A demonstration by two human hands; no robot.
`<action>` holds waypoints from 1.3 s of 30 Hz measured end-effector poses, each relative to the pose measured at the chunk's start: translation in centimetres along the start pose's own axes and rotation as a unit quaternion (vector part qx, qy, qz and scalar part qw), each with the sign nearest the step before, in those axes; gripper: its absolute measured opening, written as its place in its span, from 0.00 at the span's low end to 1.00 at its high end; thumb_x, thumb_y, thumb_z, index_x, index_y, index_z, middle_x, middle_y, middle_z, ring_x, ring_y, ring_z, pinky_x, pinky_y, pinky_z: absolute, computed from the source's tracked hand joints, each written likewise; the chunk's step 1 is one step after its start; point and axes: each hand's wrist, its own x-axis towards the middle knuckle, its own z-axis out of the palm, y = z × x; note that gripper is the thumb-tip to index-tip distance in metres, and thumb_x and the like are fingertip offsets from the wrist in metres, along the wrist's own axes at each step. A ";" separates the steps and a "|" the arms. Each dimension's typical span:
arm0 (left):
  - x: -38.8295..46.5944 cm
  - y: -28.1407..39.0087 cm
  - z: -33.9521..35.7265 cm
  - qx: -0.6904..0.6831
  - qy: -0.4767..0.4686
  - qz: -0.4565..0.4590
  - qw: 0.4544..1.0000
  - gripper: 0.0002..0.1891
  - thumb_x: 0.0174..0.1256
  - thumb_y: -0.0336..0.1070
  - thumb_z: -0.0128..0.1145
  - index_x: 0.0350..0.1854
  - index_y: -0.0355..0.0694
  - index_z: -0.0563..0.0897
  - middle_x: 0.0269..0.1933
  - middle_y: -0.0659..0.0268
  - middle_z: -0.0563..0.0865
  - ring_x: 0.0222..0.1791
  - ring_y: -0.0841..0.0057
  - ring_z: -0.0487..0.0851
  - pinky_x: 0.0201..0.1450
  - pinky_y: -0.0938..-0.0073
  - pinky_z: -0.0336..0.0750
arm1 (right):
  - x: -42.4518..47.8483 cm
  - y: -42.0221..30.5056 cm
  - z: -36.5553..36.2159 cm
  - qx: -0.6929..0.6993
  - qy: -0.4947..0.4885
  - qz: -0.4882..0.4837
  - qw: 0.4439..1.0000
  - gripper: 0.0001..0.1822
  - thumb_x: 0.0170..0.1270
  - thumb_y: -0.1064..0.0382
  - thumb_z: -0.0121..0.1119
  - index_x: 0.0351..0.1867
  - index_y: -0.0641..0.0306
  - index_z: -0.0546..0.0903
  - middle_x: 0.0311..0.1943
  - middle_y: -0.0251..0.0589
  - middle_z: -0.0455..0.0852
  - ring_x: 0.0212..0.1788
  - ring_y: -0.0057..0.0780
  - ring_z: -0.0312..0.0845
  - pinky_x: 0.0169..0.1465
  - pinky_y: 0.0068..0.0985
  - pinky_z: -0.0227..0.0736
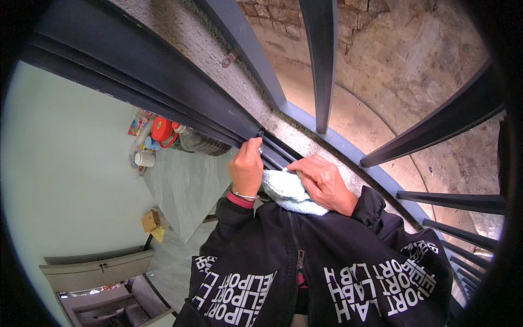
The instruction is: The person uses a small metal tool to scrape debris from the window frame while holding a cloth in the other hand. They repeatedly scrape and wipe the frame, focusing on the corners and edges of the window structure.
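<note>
A folded white terry cloth (286, 188) lies over the lower track of a dark metal window frame (179, 90), close to the person's chest. My right hand (325, 182) grips the cloth, with the index finger stretched along its upper edge. My left hand (247, 165), with a bangle at the wrist, is beside the cloth's left edge, its fingers closed at the corner of the frame. Whether a small thing is between those fingertips cannot be made out. Metal rails of the track (276, 154) show between the two hands.
Outside the frame runs a rough concrete sill (294, 133) and a grey metal railing with dark bars (322, 73). On the inner side, a grey marbled surface (188, 184) holds a red-lidded container (162, 128), a white cup (145, 159) and a large clear bottle (200, 141). An open cabinet (98, 261) stands lower left.
</note>
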 end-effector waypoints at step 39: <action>0.3 2.1 1.8 -0.247 -0.054 -0.273 0.928 0.04 0.82 0.29 0.55 0.45 0.36 0.74 0.26 0.59 0.87 0.27 0.70 0.89 0.31 0.68 0.79 | 0.0 -0.1 0.1 0.006 -0.003 0.011 1.000 0.14 0.60 0.75 0.61 0.48 0.64 0.86 0.39 0.49 0.89 0.45 0.50 0.86 0.51 0.40 0.80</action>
